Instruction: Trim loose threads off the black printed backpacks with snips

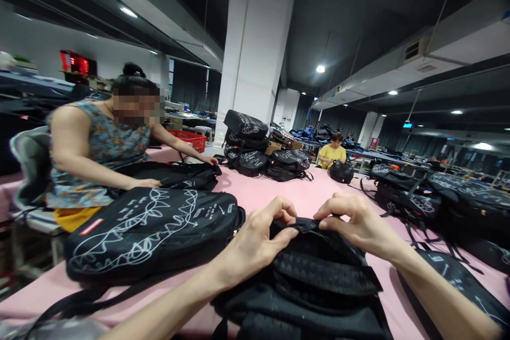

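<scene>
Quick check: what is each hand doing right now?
Left hand: shut, pinching the top edge of the backpack.
Right hand: shut, pinching the same edge.

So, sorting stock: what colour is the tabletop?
Pink, the table, clearest in the head view.

The black backpack lies on its back on the pink table, straps up, its top edge pinched between both hands at the far end.

Dim hall, bright ceiling lamps; wide-angle bending at edges, slight blur.
</scene>
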`<state>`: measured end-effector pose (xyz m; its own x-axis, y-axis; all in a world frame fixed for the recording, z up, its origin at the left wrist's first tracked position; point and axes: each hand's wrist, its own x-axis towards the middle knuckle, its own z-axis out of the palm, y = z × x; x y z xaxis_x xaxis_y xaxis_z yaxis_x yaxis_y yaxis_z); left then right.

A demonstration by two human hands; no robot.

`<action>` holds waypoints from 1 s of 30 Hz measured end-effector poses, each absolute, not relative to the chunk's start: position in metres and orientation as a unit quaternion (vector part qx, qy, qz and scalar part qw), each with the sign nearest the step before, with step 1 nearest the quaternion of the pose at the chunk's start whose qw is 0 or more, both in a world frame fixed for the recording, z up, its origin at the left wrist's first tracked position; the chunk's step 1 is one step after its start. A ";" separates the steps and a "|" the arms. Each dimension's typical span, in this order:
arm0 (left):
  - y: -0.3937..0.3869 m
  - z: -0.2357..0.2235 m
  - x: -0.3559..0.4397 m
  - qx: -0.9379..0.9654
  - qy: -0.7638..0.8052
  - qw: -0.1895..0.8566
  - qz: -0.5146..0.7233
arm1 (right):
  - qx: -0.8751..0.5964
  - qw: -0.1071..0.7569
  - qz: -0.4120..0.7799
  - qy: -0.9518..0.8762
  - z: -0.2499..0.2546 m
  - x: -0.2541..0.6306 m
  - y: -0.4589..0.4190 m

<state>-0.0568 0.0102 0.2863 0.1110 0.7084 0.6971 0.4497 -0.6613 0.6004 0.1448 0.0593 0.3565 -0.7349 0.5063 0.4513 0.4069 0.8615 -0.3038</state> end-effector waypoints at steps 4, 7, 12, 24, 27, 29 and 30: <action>0.016 0.290 -0.062 0.742 0.396 0.120 0.527 | -0.262 0.362 0.148 -0.882 0.352 0.152 0.063; 0.020 0.292 -0.064 0.784 0.378 0.122 0.477 | -0.280 0.358 0.147 -0.879 0.345 0.161 0.058; 0.036 0.299 -0.055 0.791 0.415 0.078 0.444 | -0.313 0.265 0.153 -0.899 0.339 0.169 0.051; 0.040 0.304 -0.046 0.737 0.432 -0.101 0.509 | -0.366 0.400 0.439 -0.716 0.319 0.153 0.118; 0.031 0.303 -0.031 0.832 0.427 -0.088 0.342 | -0.350 0.421 0.440 -0.712 0.318 0.148 0.129; 0.046 0.309 -0.027 0.869 0.460 -0.009 0.185 | -0.346 0.435 0.414 -0.721 0.318 0.143 0.140; 0.058 0.313 -0.027 0.874 0.468 0.033 0.125 | -0.346 0.446 0.392 -0.726 0.318 0.142 0.146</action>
<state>-0.0265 0.0577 0.3128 0.5304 0.8266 0.1882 0.8100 -0.5596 0.1753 0.1419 0.1457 0.3176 -0.3635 0.8524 0.3760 0.1528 0.4526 -0.8785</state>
